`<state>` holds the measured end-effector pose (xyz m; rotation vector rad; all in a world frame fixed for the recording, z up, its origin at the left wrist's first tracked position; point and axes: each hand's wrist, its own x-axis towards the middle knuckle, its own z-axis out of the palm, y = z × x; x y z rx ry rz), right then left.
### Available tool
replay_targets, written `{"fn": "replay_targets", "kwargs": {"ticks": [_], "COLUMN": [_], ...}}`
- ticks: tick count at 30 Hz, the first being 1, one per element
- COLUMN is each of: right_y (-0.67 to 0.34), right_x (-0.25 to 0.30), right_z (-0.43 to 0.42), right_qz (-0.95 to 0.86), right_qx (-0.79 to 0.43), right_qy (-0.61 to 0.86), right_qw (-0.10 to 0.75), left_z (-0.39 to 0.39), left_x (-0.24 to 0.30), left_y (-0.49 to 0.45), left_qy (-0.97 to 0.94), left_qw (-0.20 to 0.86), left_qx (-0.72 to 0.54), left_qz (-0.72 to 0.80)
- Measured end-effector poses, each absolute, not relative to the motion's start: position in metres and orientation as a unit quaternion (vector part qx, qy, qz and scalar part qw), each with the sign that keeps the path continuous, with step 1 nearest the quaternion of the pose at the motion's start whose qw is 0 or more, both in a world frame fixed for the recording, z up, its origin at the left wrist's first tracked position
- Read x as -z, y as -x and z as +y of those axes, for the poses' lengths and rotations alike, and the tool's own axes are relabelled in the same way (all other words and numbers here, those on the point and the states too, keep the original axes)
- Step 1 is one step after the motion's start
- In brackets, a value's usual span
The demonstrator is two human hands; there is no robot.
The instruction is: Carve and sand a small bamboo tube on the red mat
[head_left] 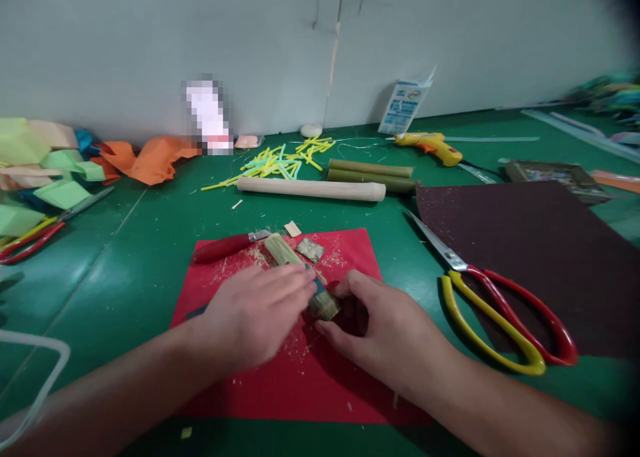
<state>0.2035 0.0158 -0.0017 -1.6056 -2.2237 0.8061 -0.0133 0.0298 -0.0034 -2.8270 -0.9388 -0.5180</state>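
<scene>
My left hand (253, 317) lies over a red sheet (310, 384), its fingers pressed on a pale bamboo strip (281, 249) and on a dark blade-like tool whose handle end (196, 312) shows left of the hand. My right hand (385, 334) is closed round a short bamboo piece (325, 305) at its near end. Shavings are scattered over the red sheet. A red-handled knife (227, 246) and a small flat chip (311, 250) lie at the sheet's far edge.
Red-and-yellow scissors (493, 304) lie on a dark maroon sheet (550, 257) at right. Behind are a wooden dowel (310, 188), green bamboo sticks (373, 174), straw cuttings (280, 160), a yellow glue gun (430, 145). Folded paper shapes (45, 170) and orange paper (150, 157) sit at left.
</scene>
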Motion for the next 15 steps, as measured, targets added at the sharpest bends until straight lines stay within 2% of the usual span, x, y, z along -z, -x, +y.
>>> {"fn": "replay_targets", "kwargs": {"ticks": [4,10,15], "right_y": [-0.2038,-0.2044,-0.2048], "right_x": [0.0025,0.0026,0.0023], "right_z": [0.0153,0.0142,0.0149], "right_qz": [-0.767,-0.766,-0.771], "right_qx": [-0.275,-0.284,-0.281], "right_qy": [0.563,0.560,0.556], "right_qw": [0.140,0.138,0.135], "left_z": [0.0328,0.0324,0.0272], "left_x": [0.0012,0.0008,0.0013], "left_y": [0.0130,0.0156,0.0138], "left_qy": [0.895,0.924,0.899], "left_qw": [0.088,0.053,0.113], "left_qx": [0.207,0.179,0.203], "left_qz": [-0.385,-0.333,-0.372]}}
